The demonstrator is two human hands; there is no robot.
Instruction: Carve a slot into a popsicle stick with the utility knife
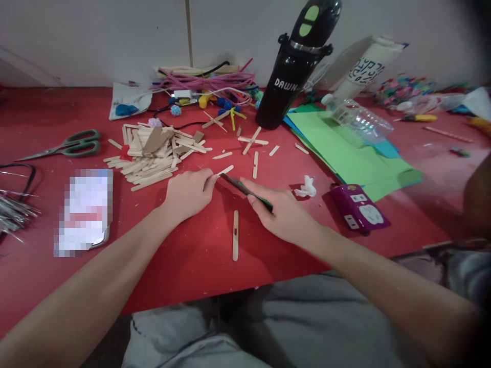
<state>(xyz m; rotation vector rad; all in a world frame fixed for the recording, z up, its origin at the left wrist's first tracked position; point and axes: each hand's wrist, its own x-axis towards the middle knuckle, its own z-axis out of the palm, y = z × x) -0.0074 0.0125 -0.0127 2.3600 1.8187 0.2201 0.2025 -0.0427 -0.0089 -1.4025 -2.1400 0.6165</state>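
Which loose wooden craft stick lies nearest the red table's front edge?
The pale, flat, round-ended wooden stick with a slot at its middle, lying alone; the other loose sticks lie farther back.

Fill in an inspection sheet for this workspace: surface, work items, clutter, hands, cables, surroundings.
Surface: red table, with small wood scraps on it.
Work items: held stick; dark tool, its tip by that stick, contact unclear; slotted stick lying nearer the person.
Clutter: stick pile, green-handled scissors, phone, green paper, clear bottle lying on the paper, black DAWN bottle standing, purple box.
Hands: left hand pinches the held stick; right hand grips the dark tool.
Cables: black cord behind the stick pile; connection cannot be told.
Surroundings: pale wall behind; grey trousers in front.
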